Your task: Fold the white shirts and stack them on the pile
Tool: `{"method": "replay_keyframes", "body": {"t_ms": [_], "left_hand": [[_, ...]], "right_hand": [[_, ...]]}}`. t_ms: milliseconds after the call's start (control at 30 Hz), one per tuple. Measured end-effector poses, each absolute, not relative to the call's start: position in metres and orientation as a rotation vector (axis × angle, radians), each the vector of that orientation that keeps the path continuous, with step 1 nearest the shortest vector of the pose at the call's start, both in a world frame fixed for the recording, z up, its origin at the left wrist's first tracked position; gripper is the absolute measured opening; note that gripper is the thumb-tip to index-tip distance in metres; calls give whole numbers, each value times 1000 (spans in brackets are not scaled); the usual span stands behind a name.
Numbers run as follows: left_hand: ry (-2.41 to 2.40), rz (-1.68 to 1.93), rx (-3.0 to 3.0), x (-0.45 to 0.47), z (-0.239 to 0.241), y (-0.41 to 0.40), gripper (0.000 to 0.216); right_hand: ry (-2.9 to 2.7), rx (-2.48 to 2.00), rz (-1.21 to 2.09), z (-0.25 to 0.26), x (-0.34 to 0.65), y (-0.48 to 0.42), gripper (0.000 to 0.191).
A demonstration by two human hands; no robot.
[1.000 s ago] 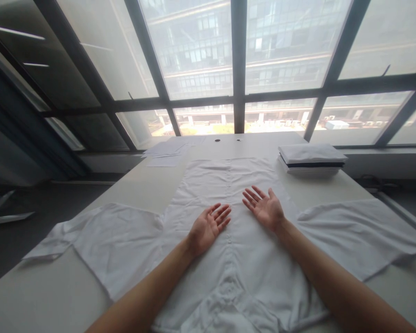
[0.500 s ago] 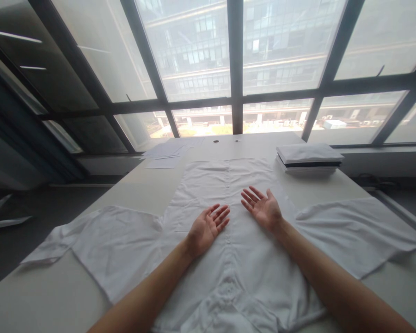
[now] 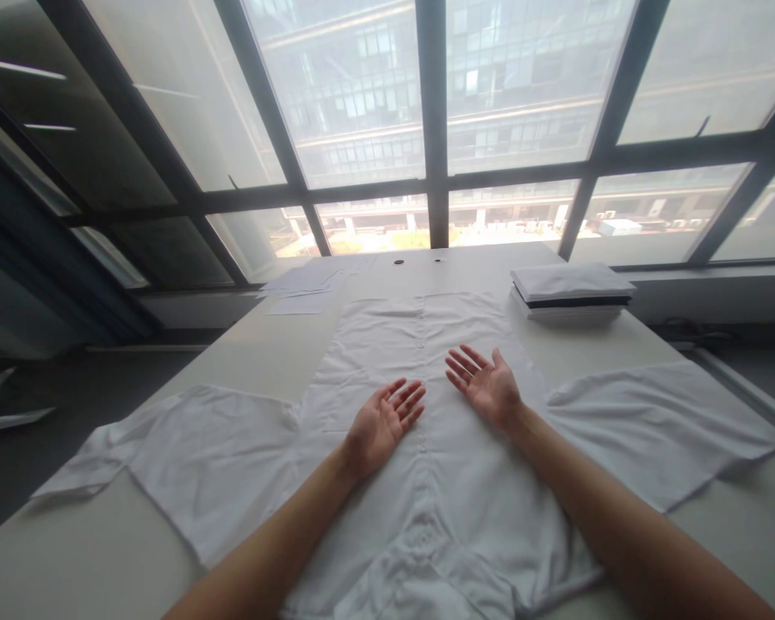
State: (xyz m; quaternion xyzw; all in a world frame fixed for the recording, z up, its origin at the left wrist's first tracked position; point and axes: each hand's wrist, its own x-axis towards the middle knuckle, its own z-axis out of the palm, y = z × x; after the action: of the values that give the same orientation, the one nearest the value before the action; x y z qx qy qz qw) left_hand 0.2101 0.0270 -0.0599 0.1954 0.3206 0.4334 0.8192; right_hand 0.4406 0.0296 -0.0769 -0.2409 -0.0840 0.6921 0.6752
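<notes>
A white button-front shirt (image 3: 387,344) lies spread flat on a pale table (image 3: 245,344), collar nearest me, sleeves stretched out to both sides. My left hand (image 3: 382,422) hovers palm up over the shirt's middle, just left of the button line, fingers apart and holding nothing. My right hand (image 3: 484,386) is also palm up with its fingers spread, just right of the button line, empty.
A stack of folded white cloth with a dark layer (image 3: 572,291) sits at the table's far right. Loose white sheets (image 3: 306,286) lie at the far left. Two round holes (image 3: 399,261) mark the table's far edge below large windows. Dark floor drops off at left.
Both hands stay palm up in the same pose over the shirt. Only the view has drifted slightly.
</notes>
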Motion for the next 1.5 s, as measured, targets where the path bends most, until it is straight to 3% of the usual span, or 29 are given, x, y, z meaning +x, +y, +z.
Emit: {"method": "replay_keyframes", "body": {"t_ms": [1500], "left_hand": [[660, 914, 422, 209, -63, 28, 27]], "right_hand": [[-198, -568, 1550, -78, 442, 30, 55]]}}
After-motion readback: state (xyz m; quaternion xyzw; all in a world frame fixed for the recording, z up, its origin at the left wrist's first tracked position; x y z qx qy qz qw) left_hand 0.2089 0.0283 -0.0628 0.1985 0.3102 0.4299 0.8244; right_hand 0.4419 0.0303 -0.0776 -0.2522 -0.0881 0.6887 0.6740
